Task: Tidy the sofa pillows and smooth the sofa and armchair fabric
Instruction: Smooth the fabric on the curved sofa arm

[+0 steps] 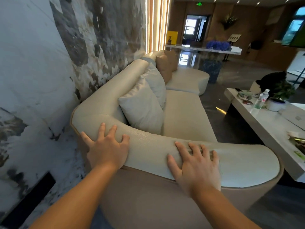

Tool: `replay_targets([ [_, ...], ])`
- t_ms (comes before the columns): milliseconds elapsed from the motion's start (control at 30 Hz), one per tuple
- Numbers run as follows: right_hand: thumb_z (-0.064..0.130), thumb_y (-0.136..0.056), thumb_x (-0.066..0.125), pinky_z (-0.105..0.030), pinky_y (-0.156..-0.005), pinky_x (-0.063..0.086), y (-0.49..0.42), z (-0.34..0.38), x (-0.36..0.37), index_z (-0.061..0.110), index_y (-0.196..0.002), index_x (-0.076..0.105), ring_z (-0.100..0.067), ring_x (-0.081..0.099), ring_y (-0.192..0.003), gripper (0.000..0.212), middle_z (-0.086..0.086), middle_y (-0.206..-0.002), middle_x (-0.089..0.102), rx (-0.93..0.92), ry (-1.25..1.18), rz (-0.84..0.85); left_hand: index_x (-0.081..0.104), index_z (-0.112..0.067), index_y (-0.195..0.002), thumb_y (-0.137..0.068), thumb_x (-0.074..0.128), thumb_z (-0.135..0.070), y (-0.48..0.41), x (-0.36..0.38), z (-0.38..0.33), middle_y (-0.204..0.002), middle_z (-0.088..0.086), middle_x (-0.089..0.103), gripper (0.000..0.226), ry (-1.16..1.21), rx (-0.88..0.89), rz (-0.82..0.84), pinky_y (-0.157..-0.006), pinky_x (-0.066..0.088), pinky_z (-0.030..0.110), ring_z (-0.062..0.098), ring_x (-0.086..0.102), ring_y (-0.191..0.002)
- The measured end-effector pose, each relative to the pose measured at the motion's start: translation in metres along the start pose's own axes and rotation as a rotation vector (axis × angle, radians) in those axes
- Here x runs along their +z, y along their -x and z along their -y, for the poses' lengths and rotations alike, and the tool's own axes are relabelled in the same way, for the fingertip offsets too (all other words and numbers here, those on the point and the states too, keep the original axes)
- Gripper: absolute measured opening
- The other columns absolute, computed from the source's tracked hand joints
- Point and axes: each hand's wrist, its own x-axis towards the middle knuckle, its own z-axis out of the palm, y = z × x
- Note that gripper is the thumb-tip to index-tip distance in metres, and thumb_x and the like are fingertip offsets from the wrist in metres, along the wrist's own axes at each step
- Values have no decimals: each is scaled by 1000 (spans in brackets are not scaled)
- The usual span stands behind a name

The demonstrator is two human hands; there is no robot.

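Marble-patterned wall backs the cream sofa (181, 111). Both the left hand (105, 146) and right hand (196, 164) are spread wide and pressed flat on its near armrest, seemingly to smooth it; pillows (142, 106) are propped beyond.

Two bare forearms are seen, with no sleeves, cuffs or gloves worn on them. The left hand (107, 149) and the right hand (196, 166) are both uncovered. No ring is worn on any visible finger, and no watch, band or bracelet is seen at either wrist. The fingernails are kept short and unpainted. Nothing more of the person's clothing is shown.
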Motion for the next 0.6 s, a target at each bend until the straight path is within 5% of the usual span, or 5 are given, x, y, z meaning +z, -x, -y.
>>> replay_targets([
  [400,77,-79,2,-59,-115,6,-79,10,20,46,-145,17,-33,16,-144,74,-2,-155,31,20,-52,63,29,-42,-148,-86,22,-64,-82,26,-19,-163,-6,13,67,-139,61,70,-112,16,62,46,-10,-144],
  [600,87,-67,5,-63,-110,-8,-94,-2,10,54,-145,-2,-35,-5,-147,85,-4,-164,7,-24,-141,393,21,-29,-151,-94,16,-50,-83,4,-48,-161,5,18,61,-511,61,233,-107,8,72,47,10,-141],
])
